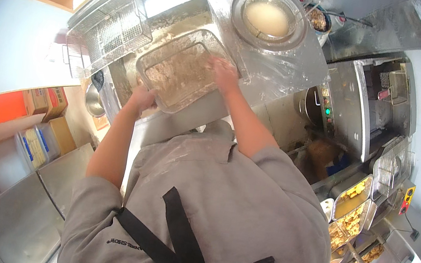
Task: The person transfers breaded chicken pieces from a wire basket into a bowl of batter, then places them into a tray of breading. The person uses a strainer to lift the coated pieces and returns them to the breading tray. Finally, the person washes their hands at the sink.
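Both hands are at a shallow rectangular wire-mesh basket (186, 78) with a metal rim, held tilted over a flour-dusted metal trough (190, 25). My left hand (144, 98) grips the near left corner of the rim. At the right side, my right hand (223, 73) is closed over the rim, its floury fingers blurred against the mesh. Pale flour or breading clings inside the basket. Left of it, a deeper wire fry basket (111, 29) rests across the trough's edge. On the right stands a wide round metal pan (235, 24) with a mesh strainer in cloudy pale liquid (267, 18).
A steel fryer unit (347, 103) with a lit green button stands at the right. Beyond it are wire baskets (390, 172) and trays of fried food (353, 220). At left are cardboard boxes (46, 101), a plastic container (35, 145) and a steel counter (21, 205).
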Available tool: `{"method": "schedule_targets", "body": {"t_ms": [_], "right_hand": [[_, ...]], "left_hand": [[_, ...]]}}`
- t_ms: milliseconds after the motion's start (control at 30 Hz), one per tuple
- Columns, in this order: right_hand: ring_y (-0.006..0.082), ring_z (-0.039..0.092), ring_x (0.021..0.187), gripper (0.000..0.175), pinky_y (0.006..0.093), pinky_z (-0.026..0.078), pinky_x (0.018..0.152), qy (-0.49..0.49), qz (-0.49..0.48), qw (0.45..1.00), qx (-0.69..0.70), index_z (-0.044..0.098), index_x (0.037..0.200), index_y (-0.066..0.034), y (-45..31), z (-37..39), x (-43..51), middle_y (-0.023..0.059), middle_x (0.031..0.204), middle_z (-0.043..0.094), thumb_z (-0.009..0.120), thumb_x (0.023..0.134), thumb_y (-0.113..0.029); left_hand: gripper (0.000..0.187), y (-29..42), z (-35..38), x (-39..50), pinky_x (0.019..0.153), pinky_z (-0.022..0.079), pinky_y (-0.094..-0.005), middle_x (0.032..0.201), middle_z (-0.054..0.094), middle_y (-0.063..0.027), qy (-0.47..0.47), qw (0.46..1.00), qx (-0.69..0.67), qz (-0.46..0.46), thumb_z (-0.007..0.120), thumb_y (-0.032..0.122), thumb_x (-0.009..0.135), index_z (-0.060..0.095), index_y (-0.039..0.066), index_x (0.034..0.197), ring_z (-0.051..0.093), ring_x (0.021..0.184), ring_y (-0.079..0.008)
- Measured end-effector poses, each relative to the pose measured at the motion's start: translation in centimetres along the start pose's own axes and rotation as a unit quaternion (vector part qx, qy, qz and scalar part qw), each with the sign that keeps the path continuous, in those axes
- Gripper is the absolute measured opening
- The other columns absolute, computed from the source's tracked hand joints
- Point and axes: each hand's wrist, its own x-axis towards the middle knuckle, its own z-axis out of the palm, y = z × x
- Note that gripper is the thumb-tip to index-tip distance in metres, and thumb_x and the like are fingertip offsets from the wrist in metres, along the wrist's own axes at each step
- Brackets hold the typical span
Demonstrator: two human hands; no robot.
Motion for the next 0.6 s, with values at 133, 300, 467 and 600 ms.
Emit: {"method": "schedule_targets", "body": {"t_ms": [133,300,467,600], "right_hand": [[0.0262,0.062,0.131,0.039,0.0416,0.048,0.112,0.060,-0.189,0.931,-0.305,0.067,0.136,-0.0005,0.9,-8.5,-2.1,0.0157,0.137,0.069,0.060,0.107,-0.025],[0.0387,0.044,0.151,0.058,0.0488,0.032,0.126,0.191,-0.085,0.912,-0.354,0.057,0.151,0.0019,1.2,-12.8,-0.9,0.0257,0.158,0.052,0.059,0.104,-0.033],[0.0415,0.026,0.162,0.077,0.0501,0.016,0.134,0.268,-0.047,0.863,-0.425,0.042,0.162,0.0057,0.6,-8.7,3.4,0.0294,0.171,0.033,0.057,0.103,-0.041],[0.0398,0.027,0.162,0.078,0.0510,0.017,0.134,0.277,-0.047,0.871,-0.404,0.040,0.162,0.0077,0.4,-5.7,4.0,0.0256,0.173,0.033,0.058,0.102,-0.039]], "left_hand": [[0.037,-1.0,0.3,-1.9,0.066,0.058,-0.0373,0.081,0.073,-0.0143,0.029,0.997,-0.066,0.012,0.064,0.025,0.099,0.074,-0.010,0.094,0.072,0.071,-0.0243],[0.037,-0.7,1.0,0.3,0.067,0.057,-0.0400,0.080,0.074,-0.0158,0.027,0.998,0.050,0.040,0.064,0.028,0.099,0.076,-0.007,0.095,0.072,0.071,-0.0264],[0.037,0.8,1.4,2.8,0.077,0.059,-0.0465,0.083,0.075,-0.0243,0.055,0.988,0.128,0.068,0.063,0.024,0.091,0.074,-0.011,0.095,0.076,0.079,-0.0362],[0.038,1.7,0.8,3.1,0.080,0.059,-0.0467,0.082,0.075,-0.0243,0.049,0.981,0.160,0.093,0.064,0.026,0.090,0.075,-0.010,0.092,0.076,0.079,-0.0372]]}}
